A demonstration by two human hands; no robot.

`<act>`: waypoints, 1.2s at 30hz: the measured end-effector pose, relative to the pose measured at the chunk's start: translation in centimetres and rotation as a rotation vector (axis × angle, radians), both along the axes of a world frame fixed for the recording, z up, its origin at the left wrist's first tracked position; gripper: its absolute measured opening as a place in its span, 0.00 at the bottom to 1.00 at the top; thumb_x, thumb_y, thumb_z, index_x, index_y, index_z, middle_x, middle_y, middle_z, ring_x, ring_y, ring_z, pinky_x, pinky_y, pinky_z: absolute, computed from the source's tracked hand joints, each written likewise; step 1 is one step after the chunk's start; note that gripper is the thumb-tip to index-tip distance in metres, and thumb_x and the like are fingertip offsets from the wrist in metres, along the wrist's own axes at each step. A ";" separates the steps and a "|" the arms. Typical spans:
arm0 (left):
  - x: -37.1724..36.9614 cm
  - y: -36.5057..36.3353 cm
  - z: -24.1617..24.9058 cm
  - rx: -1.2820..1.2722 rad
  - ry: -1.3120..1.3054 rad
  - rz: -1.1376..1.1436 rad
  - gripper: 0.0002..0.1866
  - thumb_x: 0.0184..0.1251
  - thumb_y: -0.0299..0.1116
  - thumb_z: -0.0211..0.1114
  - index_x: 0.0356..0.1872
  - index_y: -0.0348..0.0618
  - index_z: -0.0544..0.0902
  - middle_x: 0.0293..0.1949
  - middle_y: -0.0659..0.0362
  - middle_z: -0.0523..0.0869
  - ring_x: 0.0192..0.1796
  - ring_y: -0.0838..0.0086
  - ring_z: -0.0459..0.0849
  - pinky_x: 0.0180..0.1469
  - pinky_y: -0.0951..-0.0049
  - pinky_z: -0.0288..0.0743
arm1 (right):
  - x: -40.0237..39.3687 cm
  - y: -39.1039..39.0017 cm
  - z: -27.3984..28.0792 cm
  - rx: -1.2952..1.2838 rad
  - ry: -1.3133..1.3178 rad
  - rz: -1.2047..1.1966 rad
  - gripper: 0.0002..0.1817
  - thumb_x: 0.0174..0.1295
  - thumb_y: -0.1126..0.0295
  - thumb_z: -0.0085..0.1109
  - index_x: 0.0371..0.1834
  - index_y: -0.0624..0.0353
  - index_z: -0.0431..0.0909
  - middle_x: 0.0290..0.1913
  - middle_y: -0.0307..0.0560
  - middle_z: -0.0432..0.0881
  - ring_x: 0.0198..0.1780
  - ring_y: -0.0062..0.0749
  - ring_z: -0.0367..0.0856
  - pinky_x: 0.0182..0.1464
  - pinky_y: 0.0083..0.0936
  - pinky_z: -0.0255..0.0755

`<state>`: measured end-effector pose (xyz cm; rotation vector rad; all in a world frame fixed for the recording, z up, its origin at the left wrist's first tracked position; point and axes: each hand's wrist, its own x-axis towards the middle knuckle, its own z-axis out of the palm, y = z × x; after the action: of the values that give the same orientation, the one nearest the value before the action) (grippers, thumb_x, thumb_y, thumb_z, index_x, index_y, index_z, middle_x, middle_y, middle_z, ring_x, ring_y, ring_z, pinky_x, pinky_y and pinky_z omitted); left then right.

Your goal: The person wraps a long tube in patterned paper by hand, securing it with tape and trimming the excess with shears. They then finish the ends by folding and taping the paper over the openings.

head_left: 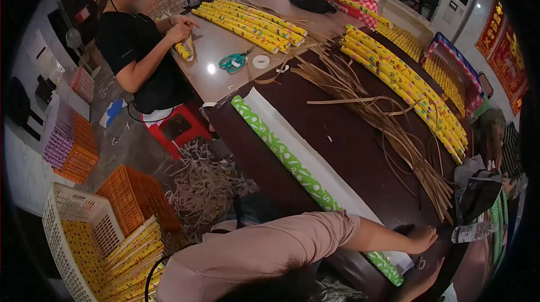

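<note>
A green patterned roll (281, 153) with a white inner sheet (315, 164) lies diagonally across the dark brown table. My left hand (423, 240) is beside its near end, over the white sheet, with the fingers bent together; what they hold, if anything, is hidden. Lower down, at the bottom right edge, my right hand (424, 284) points upward with its fingers stretched out and looks empty. A small ring-shaped item (421, 264) sits between the two hands. Brown paper strips (388, 127) lie in a loose bundle behind the roll.
Yellow rolls (402, 85) lie beyond the strips, others (247, 23) on the lighter table. Teal scissors (233, 63) and white tape (261, 62) sit there. Two people work across. A clear bottle (471, 233) is right of my hands. Crates (84, 212) stand lower left.
</note>
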<state>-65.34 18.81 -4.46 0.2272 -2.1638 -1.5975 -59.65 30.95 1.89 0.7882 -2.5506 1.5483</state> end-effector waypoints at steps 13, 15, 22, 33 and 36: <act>16.8 -8.3 9.7 -0.897 0.327 -0.724 0.13 0.59 0.40 0.63 0.32 0.39 0.83 0.36 0.55 0.85 0.42 0.61 0.81 0.41 0.59 0.75 | 7.2 -3.4 -2.7 0.827 0.407 0.294 0.27 0.54 0.63 0.69 0.56 0.63 0.75 0.53 0.58 0.78 0.60 0.60 0.72 0.62 0.49 0.65; 22.4 -12.8 6.4 -1.005 0.343 -0.498 0.13 0.51 0.39 0.64 0.27 0.38 0.85 0.39 0.54 0.83 0.48 0.59 0.79 0.47 0.62 0.73 | 5.4 -4.1 -1.1 0.775 0.510 0.559 0.24 0.55 0.61 0.66 0.50 0.65 0.75 0.46 0.57 0.78 0.50 0.57 0.73 0.52 0.48 0.67; 35.2 -22.6 2.6 -1.147 -0.110 0.086 0.24 0.66 0.38 0.61 0.60 0.35 0.78 0.51 0.53 0.80 0.55 0.59 0.75 0.61 0.58 0.69 | 4.0 -7.1 2.4 0.751 0.799 0.796 0.28 0.65 0.45 0.50 0.45 0.65 0.75 0.42 0.57 0.76 0.42 0.54 0.73 0.46 0.48 0.66; 35.2 -22.7 1.6 -0.935 -0.146 -0.001 0.18 0.68 0.32 0.59 0.56 0.34 0.77 0.56 0.48 0.77 0.61 0.54 0.73 0.65 0.56 0.65 | 26.3 -52.0 4.1 -0.145 0.524 1.430 0.12 0.67 0.69 0.57 0.51 0.60 0.79 0.43 0.52 0.77 0.47 0.49 0.78 0.46 0.40 0.75; 35.0 -21.6 -1.7 0.155 0.225 -0.013 0.26 0.64 0.40 0.64 0.60 0.39 0.73 0.53 0.49 0.77 0.59 0.59 0.74 0.63 0.58 0.66 | 34.4 -62.5 -1.0 -0.029 0.580 1.316 0.16 0.66 0.66 0.52 0.55 0.54 0.80 0.47 0.54 0.77 0.50 0.53 0.77 0.47 0.47 0.72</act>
<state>-30.37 -2.83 -6.18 0.0757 -1.8791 -1.7112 -25.21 -31.59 0.85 2.6865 -1.4811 1.1003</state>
